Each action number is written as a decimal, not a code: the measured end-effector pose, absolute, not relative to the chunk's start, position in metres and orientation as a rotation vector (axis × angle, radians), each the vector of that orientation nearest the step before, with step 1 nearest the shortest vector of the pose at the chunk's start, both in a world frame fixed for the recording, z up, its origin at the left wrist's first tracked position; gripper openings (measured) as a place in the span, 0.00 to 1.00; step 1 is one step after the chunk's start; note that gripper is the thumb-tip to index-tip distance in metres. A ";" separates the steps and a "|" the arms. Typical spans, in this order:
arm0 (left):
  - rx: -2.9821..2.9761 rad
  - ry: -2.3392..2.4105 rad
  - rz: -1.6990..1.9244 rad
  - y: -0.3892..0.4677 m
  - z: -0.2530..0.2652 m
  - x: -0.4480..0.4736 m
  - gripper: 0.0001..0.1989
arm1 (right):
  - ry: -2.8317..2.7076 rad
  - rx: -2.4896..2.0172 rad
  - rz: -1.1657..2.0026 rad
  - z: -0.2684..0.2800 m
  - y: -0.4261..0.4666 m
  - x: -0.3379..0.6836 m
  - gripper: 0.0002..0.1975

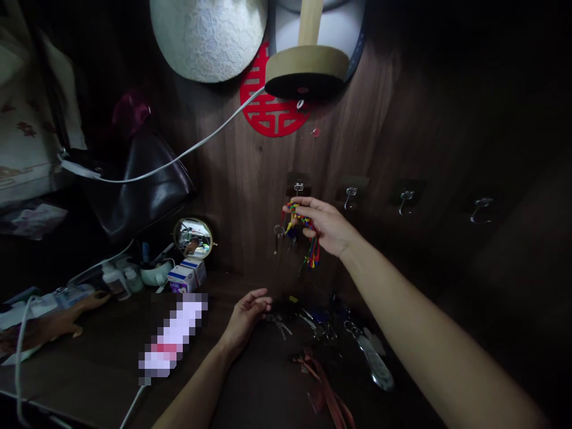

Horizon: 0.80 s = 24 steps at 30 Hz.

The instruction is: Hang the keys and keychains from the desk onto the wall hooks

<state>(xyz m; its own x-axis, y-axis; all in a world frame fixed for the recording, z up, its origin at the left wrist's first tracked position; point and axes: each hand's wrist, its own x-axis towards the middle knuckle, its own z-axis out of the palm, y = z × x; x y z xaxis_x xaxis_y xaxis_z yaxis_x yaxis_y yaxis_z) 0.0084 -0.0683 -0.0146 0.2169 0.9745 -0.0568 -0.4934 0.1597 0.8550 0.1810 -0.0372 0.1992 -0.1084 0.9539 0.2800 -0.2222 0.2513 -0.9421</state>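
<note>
My right hand (pixel 329 227) is raised against the wooden panel, fingers closed on a multicoloured braided cord keychain (pixel 313 255). Its tassel ends dangle below the fingers, and a metal ring (pixel 279 230) hangs at its left side. Just above the fingertips is a metal wall hook (pixel 298 188); I cannot tell whether the cord touches it. Lower down, my left hand (pixel 247 314) rests by the tabletop with fingers loosely stretched and apart. Close to its fingertips lie small keys (pixel 279 325). More keys (pixel 319 325) and a silver key fob (pixel 374 362) are spread to the right.
More hooks (pixel 406 201) run along the panel to the right. A brown strap (pixel 324 387) lies at the front. On the left are a round mirror (pixel 193 238), small boxes (pixel 186 275) and a blurred-out phone-like object (pixel 174 336). A white cable (pixel 192 148) crosses above.
</note>
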 end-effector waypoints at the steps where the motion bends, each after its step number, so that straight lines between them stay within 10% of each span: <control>1: 0.825 0.724 1.192 -0.068 -0.015 0.009 0.20 | -1.249 -0.783 1.183 0.206 -0.032 0.182 0.08; 24: 0.826 0.700 1.216 -0.066 -0.018 0.008 0.18 | -1.066 -0.973 0.958 0.134 -0.011 0.206 0.10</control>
<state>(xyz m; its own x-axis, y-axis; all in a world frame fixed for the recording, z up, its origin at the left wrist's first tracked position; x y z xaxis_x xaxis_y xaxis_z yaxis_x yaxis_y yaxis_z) 0.0080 -0.0656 -0.0179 0.2153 0.9761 -0.0287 -0.5150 0.1385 0.8460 0.2063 -0.0113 0.1341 0.2053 0.9472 0.2463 -0.1446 0.2783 -0.9496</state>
